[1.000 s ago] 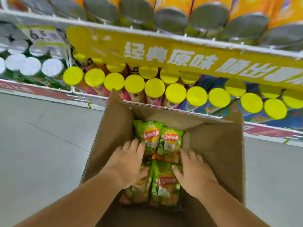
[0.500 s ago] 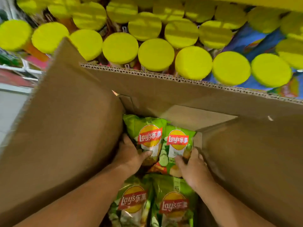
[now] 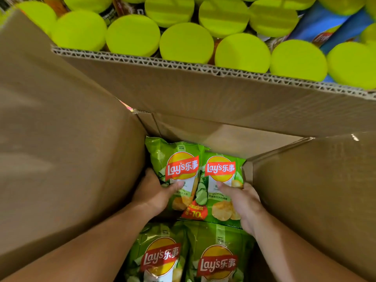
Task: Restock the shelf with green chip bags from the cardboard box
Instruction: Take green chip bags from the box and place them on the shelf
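Note:
Deep inside the open cardboard box (image 3: 67, 151) lie several green Lay's chip bags. My left hand (image 3: 151, 193) grips the far left bag (image 3: 176, 163), thumb on its front and fingers tucked behind its left edge. My right hand (image 3: 243, 202) grips the far right bag (image 3: 218, 192), thumb pressed on its front, fingers hidden down its right side. Two more green bags, the near left (image 3: 160, 259) and the near right (image 3: 218, 259), lie flat closer to me between my forearms.
The box's flaps stand up at the left, the right (image 3: 317, 200) and the far side (image 3: 203, 94). Behind the far flap, a shelf holds rows of cans with yellow-green lids (image 3: 186, 42) and some blue packs (image 3: 319, 23).
The view has dropped closer into the box. Both hands have slid from the near bags to the two far bags and closed round their edges.

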